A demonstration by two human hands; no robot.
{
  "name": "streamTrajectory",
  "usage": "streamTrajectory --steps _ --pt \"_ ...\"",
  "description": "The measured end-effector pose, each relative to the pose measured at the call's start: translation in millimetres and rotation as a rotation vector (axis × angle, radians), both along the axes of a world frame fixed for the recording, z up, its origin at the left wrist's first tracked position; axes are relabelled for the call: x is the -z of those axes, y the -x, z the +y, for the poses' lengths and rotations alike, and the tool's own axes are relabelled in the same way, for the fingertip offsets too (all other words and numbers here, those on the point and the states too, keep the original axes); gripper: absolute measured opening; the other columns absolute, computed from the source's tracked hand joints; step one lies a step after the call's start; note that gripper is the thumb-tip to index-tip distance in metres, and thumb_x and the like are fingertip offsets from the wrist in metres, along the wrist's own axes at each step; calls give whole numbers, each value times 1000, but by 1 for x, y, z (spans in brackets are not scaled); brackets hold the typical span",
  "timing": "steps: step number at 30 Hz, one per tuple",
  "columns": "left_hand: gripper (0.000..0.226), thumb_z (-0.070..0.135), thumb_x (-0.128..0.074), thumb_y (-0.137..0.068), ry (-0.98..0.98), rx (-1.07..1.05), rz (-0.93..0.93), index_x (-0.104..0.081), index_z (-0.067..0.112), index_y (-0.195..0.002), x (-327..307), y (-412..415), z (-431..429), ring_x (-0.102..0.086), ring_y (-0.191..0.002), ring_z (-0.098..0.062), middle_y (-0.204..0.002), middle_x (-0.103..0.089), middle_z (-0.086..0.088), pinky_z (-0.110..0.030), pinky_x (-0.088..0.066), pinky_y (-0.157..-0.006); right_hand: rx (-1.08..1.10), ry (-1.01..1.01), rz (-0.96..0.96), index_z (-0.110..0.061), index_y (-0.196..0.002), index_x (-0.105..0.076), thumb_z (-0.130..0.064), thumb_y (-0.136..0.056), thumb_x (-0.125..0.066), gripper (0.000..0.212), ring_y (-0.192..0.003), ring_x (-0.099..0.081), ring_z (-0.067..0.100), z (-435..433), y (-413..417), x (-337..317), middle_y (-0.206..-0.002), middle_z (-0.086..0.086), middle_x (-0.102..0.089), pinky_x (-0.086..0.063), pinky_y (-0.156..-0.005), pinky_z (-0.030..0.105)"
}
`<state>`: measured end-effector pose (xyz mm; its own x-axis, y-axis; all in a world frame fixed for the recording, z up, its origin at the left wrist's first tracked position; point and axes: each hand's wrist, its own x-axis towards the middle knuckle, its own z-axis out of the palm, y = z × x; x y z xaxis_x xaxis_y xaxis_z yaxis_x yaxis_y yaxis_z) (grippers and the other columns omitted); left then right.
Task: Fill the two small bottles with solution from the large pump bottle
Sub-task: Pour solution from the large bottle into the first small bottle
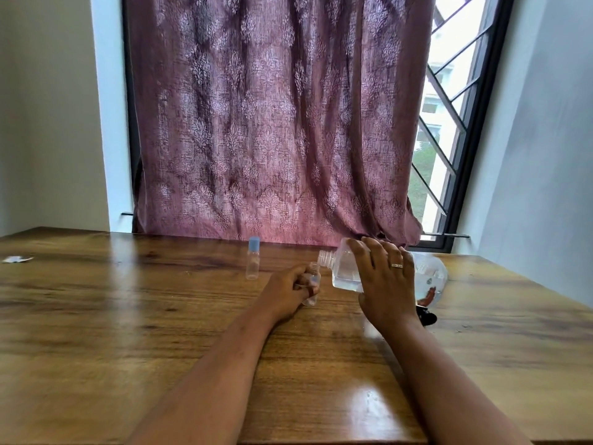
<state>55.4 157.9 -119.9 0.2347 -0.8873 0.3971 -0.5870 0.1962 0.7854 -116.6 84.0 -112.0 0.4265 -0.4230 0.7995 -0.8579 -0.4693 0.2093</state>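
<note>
My right hand (383, 284) grips the large clear bottle (345, 268), which is tipped on its side with its open threaded neck pointing left; clear liquid pools in its lower part. My left hand (288, 292) holds one small clear bottle (312, 285) on the wooden table (128, 316), its uncapped mouth just below and left of the large bottle's neck. A second small bottle (252, 259) with a pale blue cap stands upright farther back to the left, apart from both hands.
A black object (426, 316), perhaps the pump head, lies on the table behind my right wrist. A scrap of white paper (16, 259) lies at the far left edge. A purple curtain (272, 123) hangs behind the table's back edge.
</note>
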Motion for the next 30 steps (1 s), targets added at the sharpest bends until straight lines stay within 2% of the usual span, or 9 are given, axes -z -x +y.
streamTrajectory --steps 5,10,12,15,17,23,30 --pt "46 14 -63 -86 -9 -7 -11 -51 15 -130 0 0 1 -53 -98 -4 -105 -59 5 3 -35 -67 -27 11 -25 -24 -135 -38 0 -60 -58 80 -118 -49 34 2 1 -2 -130 6 -52 -31 -102 48" --pt "46 11 -63 -86 -8 -15 -15 -51 13 -131 -2 1 1 -52 -98 -5 -104 -58 4 9 -34 -65 -30 9 -19 -24 -135 -39 1 -61 -59 81 -119 -48 34 1 0 -2 -130 6 -52 -31 -102 47" --pt "47 12 -63 -86 -13 -13 -20 -50 13 -131 -3 2 2 -52 -98 -5 -104 -57 5 5 -35 -67 -29 18 -21 -23 -135 -40 1 -61 -57 79 -118 -48 34 1 0 -3 -130 6 -52 -30 -102 47" --pt "46 14 -63 -86 -28 -5 -16 -51 14 -131 -3 2 4 -52 -98 -5 -104 -58 6 -12 -36 -81 -30 44 -27 -22 -134 -42 0 -65 -51 73 -117 -49 34 2 0 -4 -128 7 -53 -30 -102 46" --pt "45 14 -64 -86 -33 -8 -15 -52 14 -130 -3 2 4 -52 -98 -5 -104 -58 6 -17 -36 -85 -31 59 -30 -21 -134 -43 -1 -66 -49 71 -116 -50 34 2 -1 -4 -128 7 -54 -30 -101 47" --pt "44 16 -65 -85 -49 -25 -5 -54 18 -127 -2 1 2 -55 -100 -7 -105 -60 6 -17 -37 -84 -21 51 -25 -21 -134 -43 1 -61 -58 78 -116 -50 35 3 -2 -3 -128 7 -54 -29 -102 46" --pt "45 23 -66 -85 -78 -37 -7 -54 27 -128 -1 -1 1 -52 -102 -6 -113 -63 2 -19 -34 -87 -10 51 -12 -21 -134 -43 2 -61 -59 79 -117 -49 35 4 -4 -5 -129 7 -52 -29 -103 46"
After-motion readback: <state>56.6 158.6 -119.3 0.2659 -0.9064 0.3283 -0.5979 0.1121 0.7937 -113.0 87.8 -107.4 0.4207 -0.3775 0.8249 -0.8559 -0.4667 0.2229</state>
